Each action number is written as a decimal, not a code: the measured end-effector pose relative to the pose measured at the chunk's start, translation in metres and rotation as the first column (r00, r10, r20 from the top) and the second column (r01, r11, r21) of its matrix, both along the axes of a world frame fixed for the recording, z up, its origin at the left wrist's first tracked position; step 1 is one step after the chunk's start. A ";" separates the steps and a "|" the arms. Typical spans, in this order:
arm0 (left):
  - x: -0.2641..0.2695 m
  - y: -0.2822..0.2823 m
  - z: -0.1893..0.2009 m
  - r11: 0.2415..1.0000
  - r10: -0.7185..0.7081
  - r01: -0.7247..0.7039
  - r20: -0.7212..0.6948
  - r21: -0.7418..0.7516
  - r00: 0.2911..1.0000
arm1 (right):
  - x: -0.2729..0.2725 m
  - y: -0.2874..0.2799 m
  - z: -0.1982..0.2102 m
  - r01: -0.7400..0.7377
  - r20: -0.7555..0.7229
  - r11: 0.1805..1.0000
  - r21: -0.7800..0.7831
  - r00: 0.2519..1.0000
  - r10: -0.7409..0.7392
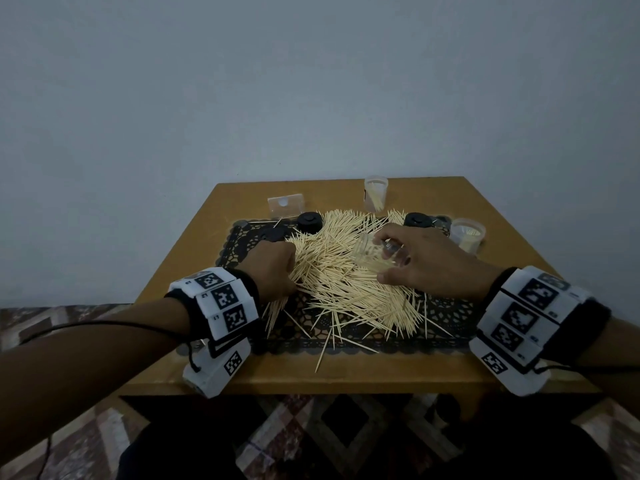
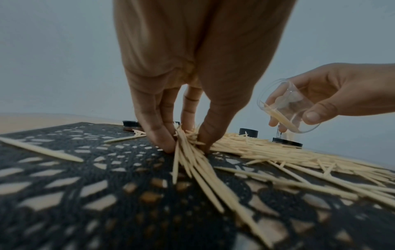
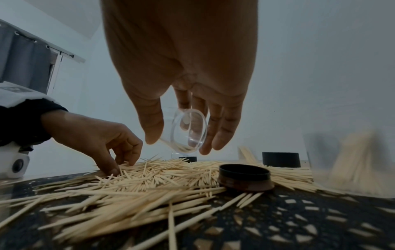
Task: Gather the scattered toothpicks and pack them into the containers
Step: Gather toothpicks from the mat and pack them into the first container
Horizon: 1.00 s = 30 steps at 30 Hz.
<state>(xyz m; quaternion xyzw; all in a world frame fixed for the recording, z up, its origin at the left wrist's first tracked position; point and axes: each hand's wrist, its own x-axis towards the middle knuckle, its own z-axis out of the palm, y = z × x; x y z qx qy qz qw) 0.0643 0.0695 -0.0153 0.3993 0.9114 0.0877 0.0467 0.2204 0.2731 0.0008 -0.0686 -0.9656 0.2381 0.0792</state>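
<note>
A big heap of pale toothpicks (image 1: pixel 346 271) lies spread over a black lace mat (image 1: pixel 446 317) on a small wooden table (image 1: pixel 346 374). My left hand (image 1: pixel 277 268) is at the heap's left edge, fingers and thumb pinching a bundle of toothpicks (image 2: pixel 188 152) against the mat. My right hand (image 1: pixel 415 261) holds a small clear container (image 1: pixel 372 256) tilted on its side above the heap, mouth toward the left. A few toothpicks (image 2: pixel 280 118) lie inside the container (image 3: pixel 188 132).
Two more clear containers with toothpicks stand at the back (image 1: pixel 375 192) and far right (image 1: pixel 467 234). Black lids (image 1: pixel 309 221) (image 1: pixel 418 220) (image 3: pixel 245 177) lie on the mat. A clear plastic piece (image 1: pixel 286 205) sits at the back left. Stray toothpicks (image 1: pixel 323 348) reach the front edge.
</note>
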 end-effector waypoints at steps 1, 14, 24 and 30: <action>0.001 0.000 0.000 1.000 -0.001 0.001 -0.003 0.006 1.000 | -0.001 0.000 0.000 -0.002 0.004 1.000 0.004 1.000 0.002; -0.013 0.001 -0.005 0.994 0.003 0.004 -0.062 0.110 0.998 | -0.003 -0.001 -0.001 0.004 -0.003 1.000 0.004 1.000 -0.004; -0.041 -0.009 0.021 0.985 -0.104 0.101 0.014 0.141 0.994 | -0.010 -0.001 0.000 -0.005 0.021 1.000 0.021 1.000 0.005; -0.049 -0.004 0.033 0.960 -0.201 0.191 0.026 0.203 0.979 | -0.016 0.001 0.001 0.005 0.019 0.999 0.045 1.000 -0.006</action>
